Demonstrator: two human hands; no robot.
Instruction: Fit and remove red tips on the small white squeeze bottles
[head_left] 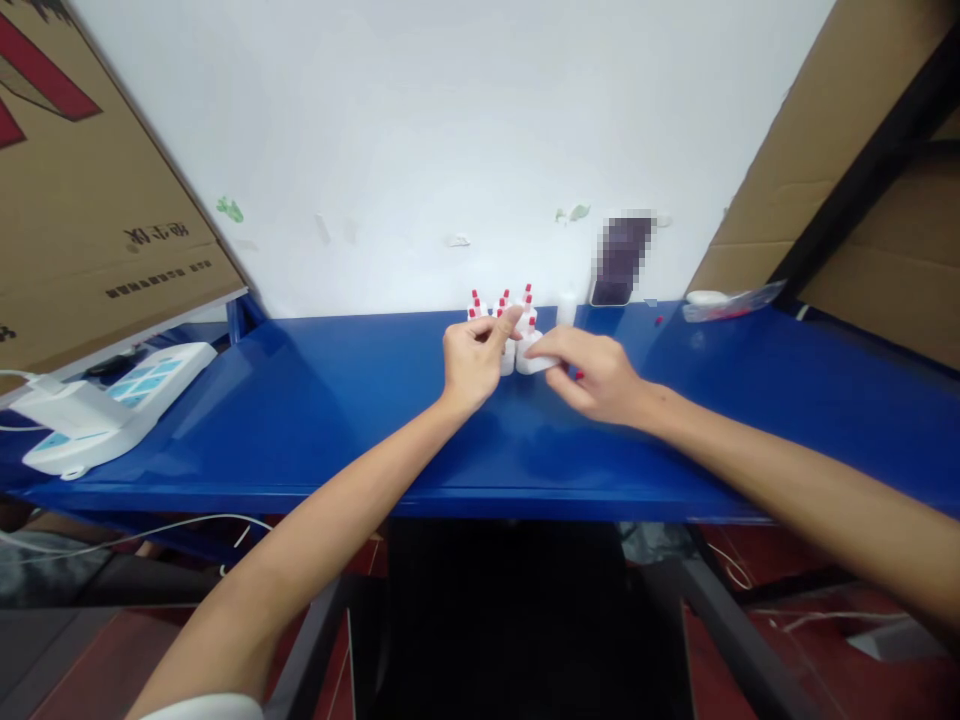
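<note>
The right hand [598,375] touches the front bottle [526,365]; the left hand [472,368], half curled, is just left of it. Whether either pinches something, I cannot tell.

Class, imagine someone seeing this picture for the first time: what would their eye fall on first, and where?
Probably the red-tipped white bottles, clustered mid-table near the white wall, with the left hand and right hand at them. Next, perhaps, the broad blue table itself, and the white power strip at its left end.
</note>
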